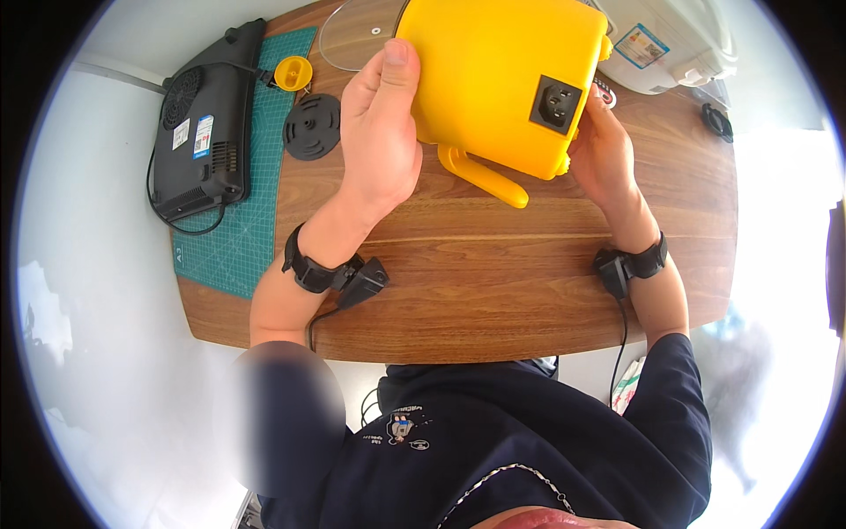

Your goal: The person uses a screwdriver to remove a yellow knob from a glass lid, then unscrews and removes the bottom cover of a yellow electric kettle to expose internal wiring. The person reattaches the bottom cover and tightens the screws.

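A yellow boxy appliance [476, 79] is held up above the wooden table, with a black power inlet [555, 104] facing me, small yellow feet on its right side and a curved yellow handle [485, 179] hanging below. My left hand [381, 123] grips its left side, thumb upright along the edge. My right hand [608, 150] holds the right side near the inlet, its fingers mostly hidden behind the appliance. Both wrists wear black strapped devices with cables.
A black appliance [198, 132] lies on a green cutting mat [216, 260] at the left, beside a small yellow cup-like piece [293, 73] and a black slotted disc [311, 127]. Behind stand a clear lid [339, 35] and a white appliance [665, 48]; a black ring [716, 122] lies at the right.
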Demonstrator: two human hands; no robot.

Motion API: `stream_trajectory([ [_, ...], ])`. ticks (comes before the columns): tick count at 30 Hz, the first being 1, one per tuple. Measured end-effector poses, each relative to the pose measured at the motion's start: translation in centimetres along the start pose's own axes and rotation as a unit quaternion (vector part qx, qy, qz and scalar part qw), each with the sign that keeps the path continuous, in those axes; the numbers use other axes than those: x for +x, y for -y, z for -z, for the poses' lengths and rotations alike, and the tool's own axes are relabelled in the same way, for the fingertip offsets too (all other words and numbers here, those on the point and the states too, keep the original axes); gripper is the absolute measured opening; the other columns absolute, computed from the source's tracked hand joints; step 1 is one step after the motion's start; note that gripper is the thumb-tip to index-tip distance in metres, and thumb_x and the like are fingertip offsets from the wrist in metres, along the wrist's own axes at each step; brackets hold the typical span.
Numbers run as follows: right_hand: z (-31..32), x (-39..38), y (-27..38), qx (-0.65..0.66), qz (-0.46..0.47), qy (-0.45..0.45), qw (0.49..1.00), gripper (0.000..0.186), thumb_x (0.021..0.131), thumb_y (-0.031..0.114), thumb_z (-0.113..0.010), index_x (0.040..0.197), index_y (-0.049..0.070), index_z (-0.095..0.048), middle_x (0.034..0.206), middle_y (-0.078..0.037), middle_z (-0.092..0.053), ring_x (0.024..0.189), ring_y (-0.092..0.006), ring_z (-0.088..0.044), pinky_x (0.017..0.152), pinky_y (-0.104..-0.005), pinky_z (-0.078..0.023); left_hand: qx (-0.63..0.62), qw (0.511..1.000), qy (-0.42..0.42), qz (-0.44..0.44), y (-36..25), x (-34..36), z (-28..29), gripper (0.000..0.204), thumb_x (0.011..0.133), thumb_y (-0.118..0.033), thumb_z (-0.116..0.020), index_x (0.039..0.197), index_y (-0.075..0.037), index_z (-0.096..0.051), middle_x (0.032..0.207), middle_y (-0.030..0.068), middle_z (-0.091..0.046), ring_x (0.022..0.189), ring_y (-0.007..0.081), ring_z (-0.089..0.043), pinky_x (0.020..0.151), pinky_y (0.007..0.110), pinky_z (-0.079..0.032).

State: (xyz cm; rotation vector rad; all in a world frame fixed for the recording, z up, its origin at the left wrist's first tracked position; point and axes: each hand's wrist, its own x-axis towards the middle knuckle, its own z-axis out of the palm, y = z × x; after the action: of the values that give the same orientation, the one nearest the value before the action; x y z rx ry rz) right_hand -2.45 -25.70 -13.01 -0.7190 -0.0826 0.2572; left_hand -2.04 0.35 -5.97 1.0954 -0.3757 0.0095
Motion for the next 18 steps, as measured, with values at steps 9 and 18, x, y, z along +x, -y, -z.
stream_trajectory([
  [9,-2.2,-0.3,0.2,-0.059,-0.010,-0.113,0.992,0.041,0.116,0.032,-0.037,0.147,0.008,-0.051,0.139,-0.005,-0.064,0.126,-0.0180,-0.062,0.108,-0.0379,-0.051,0.016,1.000,0.008,-0.005,-0.2,-0.3,-0.5,0.043,0.115,-0.033,-0.046,0.125,0.003,-0.067,0.115,0.0034,-0.072,0.103,0.0082,-0.063,0.092,0.025,-0.050],
  [18,-5.1,-1.7,1.3,-0.156,-0.004,-0.048,0.987,0.040,0.116,0.030,-0.037,0.146,0.007,-0.051,0.140,-0.007,-0.063,0.125,-0.0185,-0.063,0.105,-0.0380,-0.052,0.192,0.970,0.026,-0.145,-1.8,-1.1,0.1,0.037,0.114,-0.032,-0.049,0.112,0.002,-0.066,0.091,-0.0009,-0.065,0.079,0.0055,-0.054,0.070,0.021,-0.043],
])
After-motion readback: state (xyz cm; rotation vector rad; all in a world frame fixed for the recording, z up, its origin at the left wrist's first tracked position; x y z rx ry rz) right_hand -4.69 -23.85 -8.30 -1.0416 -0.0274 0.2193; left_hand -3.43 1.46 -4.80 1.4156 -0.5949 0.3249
